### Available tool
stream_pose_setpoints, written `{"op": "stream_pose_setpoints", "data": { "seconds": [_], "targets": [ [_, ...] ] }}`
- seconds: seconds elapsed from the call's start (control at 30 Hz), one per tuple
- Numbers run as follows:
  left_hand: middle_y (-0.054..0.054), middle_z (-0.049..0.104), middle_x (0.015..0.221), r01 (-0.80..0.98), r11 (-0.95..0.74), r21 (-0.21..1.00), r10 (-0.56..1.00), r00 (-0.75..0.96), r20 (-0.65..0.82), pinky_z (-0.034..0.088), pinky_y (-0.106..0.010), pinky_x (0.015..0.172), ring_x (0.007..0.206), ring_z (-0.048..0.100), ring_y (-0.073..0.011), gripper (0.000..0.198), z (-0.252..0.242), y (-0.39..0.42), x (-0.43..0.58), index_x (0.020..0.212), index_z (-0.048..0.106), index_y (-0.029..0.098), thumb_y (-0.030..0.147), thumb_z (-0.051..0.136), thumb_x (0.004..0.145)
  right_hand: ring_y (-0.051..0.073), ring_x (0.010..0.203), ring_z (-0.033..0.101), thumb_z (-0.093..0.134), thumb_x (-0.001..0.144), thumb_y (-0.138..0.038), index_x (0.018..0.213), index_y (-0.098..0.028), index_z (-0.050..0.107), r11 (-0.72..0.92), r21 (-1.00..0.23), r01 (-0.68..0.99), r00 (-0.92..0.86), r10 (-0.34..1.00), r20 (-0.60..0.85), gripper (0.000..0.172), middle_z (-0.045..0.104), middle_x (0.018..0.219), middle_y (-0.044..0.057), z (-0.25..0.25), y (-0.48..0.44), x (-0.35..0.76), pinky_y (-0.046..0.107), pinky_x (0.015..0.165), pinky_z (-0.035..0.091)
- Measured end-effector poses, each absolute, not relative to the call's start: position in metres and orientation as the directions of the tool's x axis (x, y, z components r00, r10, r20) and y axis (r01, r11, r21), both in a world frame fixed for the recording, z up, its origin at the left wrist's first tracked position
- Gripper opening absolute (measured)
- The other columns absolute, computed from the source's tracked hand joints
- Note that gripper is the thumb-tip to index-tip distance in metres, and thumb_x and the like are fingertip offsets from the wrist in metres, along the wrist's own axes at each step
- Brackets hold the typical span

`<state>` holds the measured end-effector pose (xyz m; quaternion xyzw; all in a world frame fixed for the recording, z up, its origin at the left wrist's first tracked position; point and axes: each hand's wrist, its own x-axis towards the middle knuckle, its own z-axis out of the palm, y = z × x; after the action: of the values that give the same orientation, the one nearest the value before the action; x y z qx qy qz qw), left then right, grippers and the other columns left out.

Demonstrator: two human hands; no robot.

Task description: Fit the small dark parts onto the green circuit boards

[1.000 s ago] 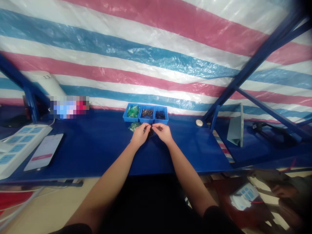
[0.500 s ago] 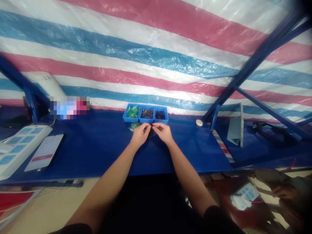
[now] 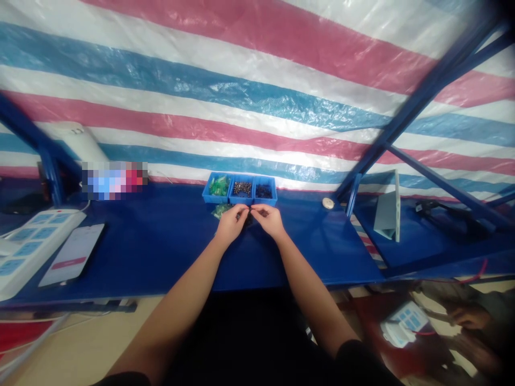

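Parts bins (image 3: 240, 200), blue bench (image 3: 322, 246) and striped tarpaulin (image 3: 225, 91) suggest a workshop.

The blue table (image 3: 161, 236) holds a white plug strip (image 3: 30, 248) and a phone (image 3: 72, 254) on the left, three little blue boxes (image 3: 264, 201) far in the middle, a green thing (image 3: 220, 210) just nearer, and a round, pale thing (image 3: 328, 203) far right.

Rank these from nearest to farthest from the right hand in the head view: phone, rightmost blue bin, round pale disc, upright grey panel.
From the right hand:
1. Rightmost blue bin: just beyond the hand.
2. Round pale disc: to its right.
3. Upright grey panel: farther right, past the blue post.
4. Phone: far left.
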<state>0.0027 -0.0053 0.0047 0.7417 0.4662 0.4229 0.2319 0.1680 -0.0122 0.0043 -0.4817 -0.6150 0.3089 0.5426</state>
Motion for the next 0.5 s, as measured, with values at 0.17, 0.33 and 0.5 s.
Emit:
{"op": "stream_pose_setpoints", "data": {
  "seconds": [0.17,0.33,0.5],
  "targets": [
    [-0.001,0.069,0.085,0.506,-0.445,0.739,0.894,0.205,0.398,0.049,-0.026,0.069,0.072,0.063,-0.0151,0.027,0.0047,-0.0052,0.0022,0.097,0.063,0.023,0.043,0.045,0.092,0.018,0.074,0.066,0.066,0.078,-0.035,0.097,-0.021,0.073,0.356,-0.902,0.243,0.044,0.925,0.377,0.025,0.073,0.089,0.004,0.0045,-0.0128,0.1678,0.030,0.069,0.054],
    [-0.002,0.070,0.091,0.482,-0.437,0.759,0.897,0.174,0.406,0.051,-0.026,0.073,0.079,0.065,-0.0162,0.028,0.0022,-0.0037,0.0038,0.105,0.062,0.023,0.042,0.048,0.090,0.018,0.073,0.066,0.065,0.079,-0.036,0.095,-0.021,0.073,0.350,-0.902,0.254,0.064,0.924,0.377,0.024,0.073,0.088,0.004,0.0061,-0.0130,0.1684,0.030,0.068,0.054],
    [-0.002,0.070,0.093,0.481,-0.458,0.748,0.887,0.198,0.417,0.051,-0.026,0.072,0.079,0.065,-0.0161,0.027,0.0030,-0.0037,0.0033,0.101,0.064,0.023,0.042,0.047,0.091,0.018,0.073,0.066,0.065,0.079,-0.037,0.096,-0.021,0.073,0.351,-0.901,0.254,0.055,0.925,0.376,0.025,0.073,0.089,0.004,0.0073,-0.0136,0.1684,0.030,0.066,0.054]
  ]
}}
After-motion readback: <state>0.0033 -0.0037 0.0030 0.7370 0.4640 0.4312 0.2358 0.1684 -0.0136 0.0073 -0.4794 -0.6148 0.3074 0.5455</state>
